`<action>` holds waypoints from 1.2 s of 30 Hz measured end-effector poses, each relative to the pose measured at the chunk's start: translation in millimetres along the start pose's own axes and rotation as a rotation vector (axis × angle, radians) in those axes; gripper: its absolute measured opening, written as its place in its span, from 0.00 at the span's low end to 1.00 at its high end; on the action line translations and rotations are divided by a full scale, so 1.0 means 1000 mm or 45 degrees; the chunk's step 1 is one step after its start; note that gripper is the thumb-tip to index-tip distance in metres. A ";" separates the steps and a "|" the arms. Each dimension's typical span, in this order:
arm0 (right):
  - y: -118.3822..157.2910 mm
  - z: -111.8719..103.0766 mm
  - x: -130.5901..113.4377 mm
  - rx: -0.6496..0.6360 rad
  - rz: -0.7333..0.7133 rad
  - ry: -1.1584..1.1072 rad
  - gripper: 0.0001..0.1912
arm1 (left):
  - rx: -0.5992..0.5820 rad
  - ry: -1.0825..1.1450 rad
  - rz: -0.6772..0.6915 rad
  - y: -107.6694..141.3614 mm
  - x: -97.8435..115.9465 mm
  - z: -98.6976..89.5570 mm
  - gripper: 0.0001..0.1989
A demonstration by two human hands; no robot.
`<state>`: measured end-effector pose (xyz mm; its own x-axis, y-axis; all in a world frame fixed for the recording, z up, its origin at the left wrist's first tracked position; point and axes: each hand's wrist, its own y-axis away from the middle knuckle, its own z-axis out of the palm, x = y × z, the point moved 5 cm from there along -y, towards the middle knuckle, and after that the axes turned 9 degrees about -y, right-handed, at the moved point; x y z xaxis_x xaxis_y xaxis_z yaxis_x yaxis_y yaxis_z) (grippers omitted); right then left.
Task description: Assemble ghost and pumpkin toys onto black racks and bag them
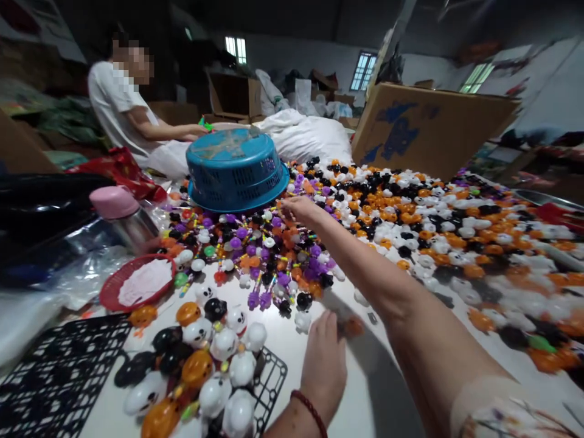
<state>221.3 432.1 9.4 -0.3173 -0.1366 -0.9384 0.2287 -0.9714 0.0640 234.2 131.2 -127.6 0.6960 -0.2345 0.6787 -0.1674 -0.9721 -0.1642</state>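
Observation:
My right hand (pixel 298 210) reaches across to the pile of small purple, orange and black toy pieces (pixel 274 249), beside the upturned blue basket (pixel 235 173). Its fingers are closed; what they grip is hidden among the pieces. Lower down, my left hand (pixel 323 353), with a dark red bracelet at the wrist, rests low over the white tabletop (pixel 378 377) with fingers together and curled. A blurred orange piece (pixel 351 325) is next to its fingertips. Left of that hand, white, black and orange character heads (pixel 214 365) lie in a cluster on a black grid rack (pixel 271 380).
A red basket of whitish powder (pixel 104 295), a bottle with a pink cap (pixel 114 202) and another black grid (pixel 55 371) stand left. Many loose heads (pixel 433 225) cover the right, before a large carton (pixel 424 131). Across the table, a person in white (pixel 118 109) handles something green.

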 end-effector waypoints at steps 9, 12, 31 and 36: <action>0.102 -0.047 0.025 -0.018 -0.389 1.949 0.36 | 0.088 0.224 -0.106 -0.001 0.000 -0.006 0.22; 0.098 -0.039 0.046 -0.033 -0.308 2.020 0.29 | 0.103 0.260 -0.103 0.001 -0.001 -0.007 0.24; 0.237 -0.095 0.043 0.284 -0.055 0.045 0.18 | 0.297 0.465 -0.039 -0.010 0.006 -0.035 0.18; 0.339 -0.105 0.063 0.381 0.066 -0.429 0.20 | 0.339 0.734 -0.112 -0.013 0.016 -0.037 0.16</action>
<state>376.1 114.5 -63.6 -0.6056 -0.1938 -0.7718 -0.0085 -0.9683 0.2498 221.7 140.2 -88.3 0.1995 -0.1886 0.9616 0.1039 -0.9717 -0.2122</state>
